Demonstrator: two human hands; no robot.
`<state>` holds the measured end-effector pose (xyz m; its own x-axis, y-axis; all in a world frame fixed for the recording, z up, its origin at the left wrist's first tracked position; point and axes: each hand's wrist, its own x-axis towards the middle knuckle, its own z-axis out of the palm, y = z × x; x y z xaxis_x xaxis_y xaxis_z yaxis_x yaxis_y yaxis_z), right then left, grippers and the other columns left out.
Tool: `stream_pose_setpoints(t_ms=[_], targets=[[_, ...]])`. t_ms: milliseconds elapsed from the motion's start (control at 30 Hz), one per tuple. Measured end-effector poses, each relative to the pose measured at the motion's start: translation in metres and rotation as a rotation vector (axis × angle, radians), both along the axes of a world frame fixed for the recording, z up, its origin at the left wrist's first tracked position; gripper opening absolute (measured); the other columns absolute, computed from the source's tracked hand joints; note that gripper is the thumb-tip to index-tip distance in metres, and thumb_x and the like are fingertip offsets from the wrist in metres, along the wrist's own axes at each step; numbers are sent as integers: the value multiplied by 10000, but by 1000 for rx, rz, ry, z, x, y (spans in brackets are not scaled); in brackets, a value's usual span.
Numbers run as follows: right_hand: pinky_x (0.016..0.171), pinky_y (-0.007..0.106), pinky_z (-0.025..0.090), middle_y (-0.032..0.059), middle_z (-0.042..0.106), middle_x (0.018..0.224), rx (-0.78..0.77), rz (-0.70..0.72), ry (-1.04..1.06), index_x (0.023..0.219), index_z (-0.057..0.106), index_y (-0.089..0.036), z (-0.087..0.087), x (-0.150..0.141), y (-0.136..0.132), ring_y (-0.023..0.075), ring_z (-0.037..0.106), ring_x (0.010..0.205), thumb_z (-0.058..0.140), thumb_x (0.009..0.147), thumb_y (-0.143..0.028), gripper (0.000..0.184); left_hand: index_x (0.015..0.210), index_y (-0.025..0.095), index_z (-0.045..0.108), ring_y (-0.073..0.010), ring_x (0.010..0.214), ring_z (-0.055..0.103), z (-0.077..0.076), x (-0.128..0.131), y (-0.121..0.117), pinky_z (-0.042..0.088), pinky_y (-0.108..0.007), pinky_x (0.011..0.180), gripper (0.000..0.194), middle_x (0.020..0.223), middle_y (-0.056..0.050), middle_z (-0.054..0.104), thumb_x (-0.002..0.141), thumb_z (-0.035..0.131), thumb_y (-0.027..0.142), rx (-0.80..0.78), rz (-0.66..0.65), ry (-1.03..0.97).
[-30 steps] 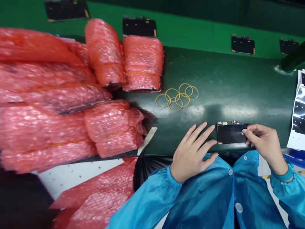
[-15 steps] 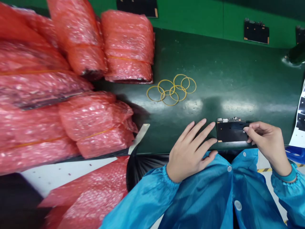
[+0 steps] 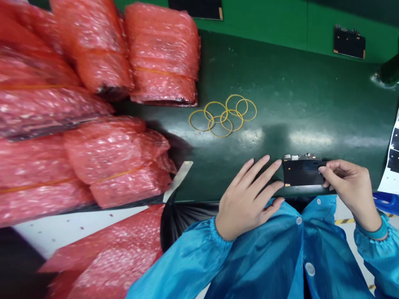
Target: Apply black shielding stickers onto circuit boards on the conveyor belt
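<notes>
A small black circuit board (image 3: 302, 171) lies on the dark green table (image 3: 296, 95) near its front edge. My right hand (image 3: 350, 189) pinches the board's right end with closed fingers. Just left of the board, my left hand (image 3: 249, 197) rests on the table edge with its fingers stretched out flat, holding nothing. Both arms wear blue sleeves. Several yellow rubber bands (image 3: 222, 114) lie loose on the table beyond my hands.
Stacks of red bubble-wrap bundles (image 3: 93, 104) fill the left side, some tied with bands. More black boards (image 3: 349, 41) lie on the bright green strip at the back. A white sheet with black labels (image 3: 392, 158) shows at the right edge.
The view has drifted so the bundles and rubber bands sit lower and further left. My hands and the board have barely moved.
</notes>
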<state>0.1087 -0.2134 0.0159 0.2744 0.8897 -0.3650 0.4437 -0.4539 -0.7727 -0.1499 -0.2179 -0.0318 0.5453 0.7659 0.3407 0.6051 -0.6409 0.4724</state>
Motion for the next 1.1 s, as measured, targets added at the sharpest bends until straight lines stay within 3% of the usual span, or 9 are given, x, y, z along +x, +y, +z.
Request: stream_pose_setpoints(t_ms=[767,867,1000,1100], targets=[[470,217,480,-28,676,508,58,52,-74,730,758,-206,3,-5,0,136,650,434,780,854,-382,216,1063,185,740,-370,1430,584,0,-1,1,454,-541,1212,170,1475,-143,671,955,713,314,14,-4,-14],[478,227,487,-26,682,514,80,67,-107,710,747,-209,5,-8,0,141,651,438,768,866,-379,232,1199,183,732,-354,1457,558,-1,-2,0,416,-533,1243,252,1510,-136,644,976,689,291,20,-42,16],[547,264,536,-13,724,582,127,121,-193,763,770,-222,5,-10,-5,159,674,490,752,903,-383,214,1481,217,610,-357,1541,450,-2,-5,-1,307,-572,1303,469,1544,-75,622,1018,627,284,14,-175,149],[608,288,568,5,775,686,200,186,-300,820,802,-240,6,-11,-8,173,699,550,734,934,-371,187,1525,225,577,-354,1558,421,-2,-6,-1,245,-585,1325,481,1562,-48,606,1052,574,313,-20,-206,206]])
